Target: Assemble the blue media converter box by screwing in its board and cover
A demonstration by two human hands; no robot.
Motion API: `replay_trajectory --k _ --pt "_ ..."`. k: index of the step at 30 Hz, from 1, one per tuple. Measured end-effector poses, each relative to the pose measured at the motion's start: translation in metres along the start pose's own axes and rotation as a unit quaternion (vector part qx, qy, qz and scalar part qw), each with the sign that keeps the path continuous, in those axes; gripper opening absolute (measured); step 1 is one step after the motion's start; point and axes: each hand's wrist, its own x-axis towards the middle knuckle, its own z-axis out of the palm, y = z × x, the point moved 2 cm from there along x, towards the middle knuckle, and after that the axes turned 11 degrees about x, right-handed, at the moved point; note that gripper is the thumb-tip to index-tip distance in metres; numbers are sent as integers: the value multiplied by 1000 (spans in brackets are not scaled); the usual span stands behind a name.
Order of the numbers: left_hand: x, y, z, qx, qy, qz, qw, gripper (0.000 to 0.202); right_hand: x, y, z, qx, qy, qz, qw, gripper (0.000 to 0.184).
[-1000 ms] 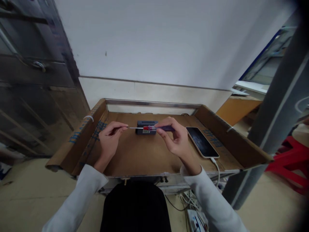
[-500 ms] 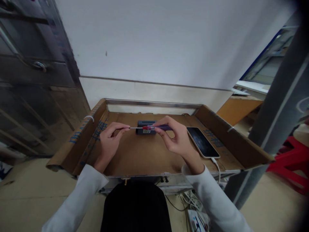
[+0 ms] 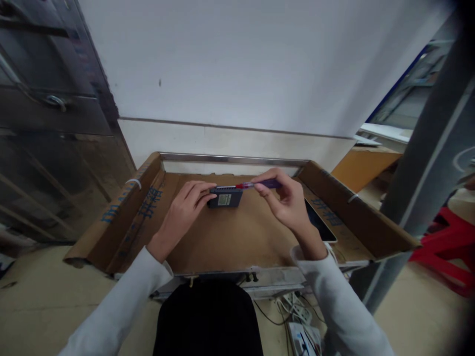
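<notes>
A small dark box [image 3: 230,200] with a row of slots along its upper edge and a pale label on its front rests on the cardboard. The fingertips of my left hand [image 3: 187,205] are closed on the box's left edge, thumb below and fingers above. In my right hand [image 3: 287,200] is a screwdriver [image 3: 247,185] with a clear red and purple handle, pinched between thumb and fingers. Its thin metal shaft points left along the box's upper edge, with the tip close to my left fingertips. Whether the shaft touches the box I cannot tell.
A cardboard sheet [image 3: 222,247] with raised sides covers the table. A phone [image 3: 321,225] lies on its right, partly behind my right hand, with a white cable attached. A wall [image 3: 237,74] stands behind, a grey post [image 3: 415,163] to the right. Power strips [image 3: 302,311] lie below.
My left hand has left the screwdriver's shaft and taken the box's left edge. My right hand has moved right and slightly up with the screwdriver. The box's labelled face now shows more.
</notes>
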Motion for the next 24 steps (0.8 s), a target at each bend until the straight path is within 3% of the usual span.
replay_trajectory --k 5,7,10,13,17,20,24 --pt "5 -11 23 -83 -6 -69 994 31 -3 11 -14 32 43 27 998 6" --pt "8 -17 36 -102 -38 -85 990 33 -4 14 -16 40 50 37 997 6" --pt "12 -23 54 -101 -128 -83 983 39 -5 17 -18 46 63 50 996 6" --pt "11 -25 67 -104 -192 -58 974 31 -6 19 -20 44 73 59 995 6" --pt "2 -19 66 -73 -158 -29 984 26 -6 23 -22 53 85 63 993 5" --pt "-8 -12 60 -45 -150 38 987 24 -5 27 -23 61 98 67 991 5" --pt "-21 -9 58 -50 -235 106 965 19 -4 34 -23 67 103 63 990 5"
